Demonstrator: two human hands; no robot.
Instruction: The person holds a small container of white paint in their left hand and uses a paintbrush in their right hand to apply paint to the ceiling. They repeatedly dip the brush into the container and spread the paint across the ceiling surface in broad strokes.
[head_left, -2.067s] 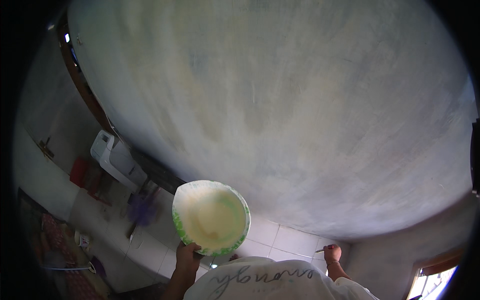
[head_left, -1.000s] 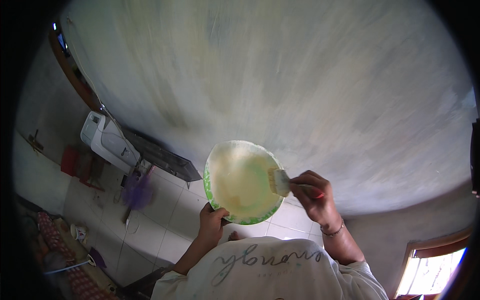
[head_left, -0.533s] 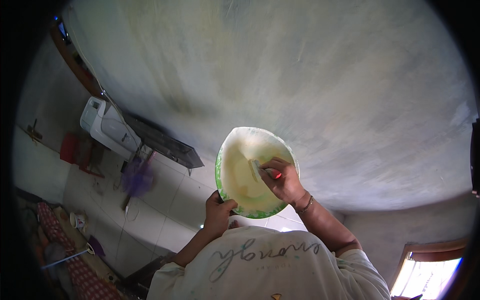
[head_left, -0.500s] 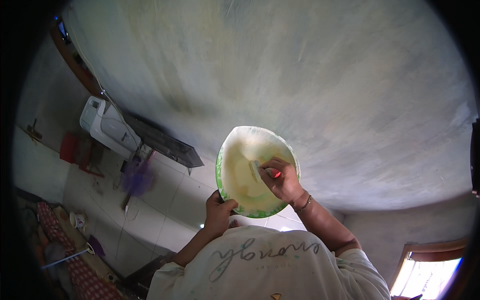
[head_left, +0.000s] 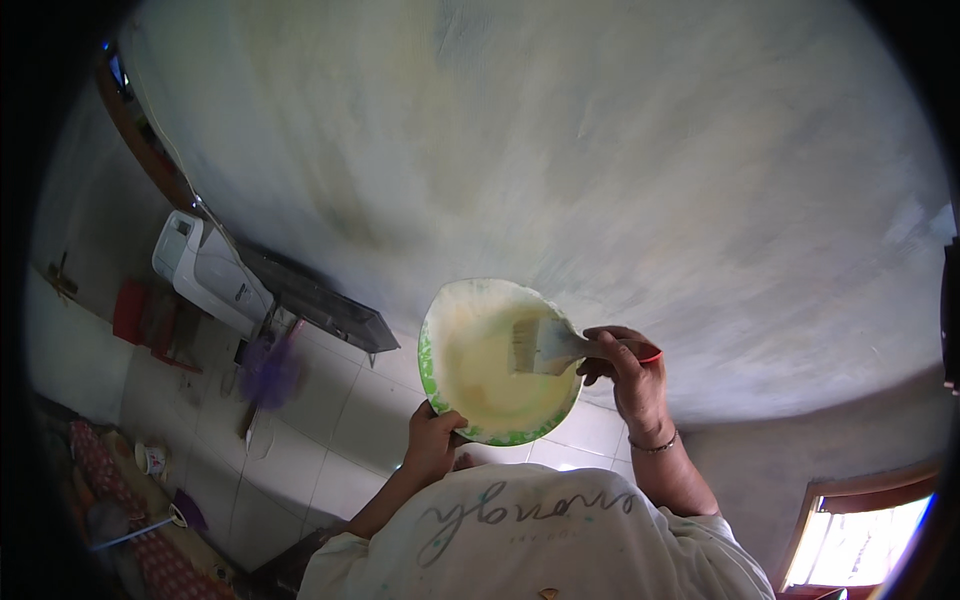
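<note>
My left hand grips the near left rim of a green and white basin, thumb over the edge. Pale cream paint coats the inside of the basin. In my right hand is a wide paintbrush with a grey ferrule and a red-edged handle, my fingers closed around that handle. Its bristles point left, over the middle of the basin; whether they touch the paint I cannot tell.
A grey, patchily coated wall rises just beyond the basin. At left are a white appliance, a dark flat panel, a red chair and a purple bundle on the tiled floor. A bright window is at lower right.
My right hand has moved right and turned, so the brush now lies sideways with its broad face showing. The basin has shifted slightly left and nearer, still in my left hand.
</note>
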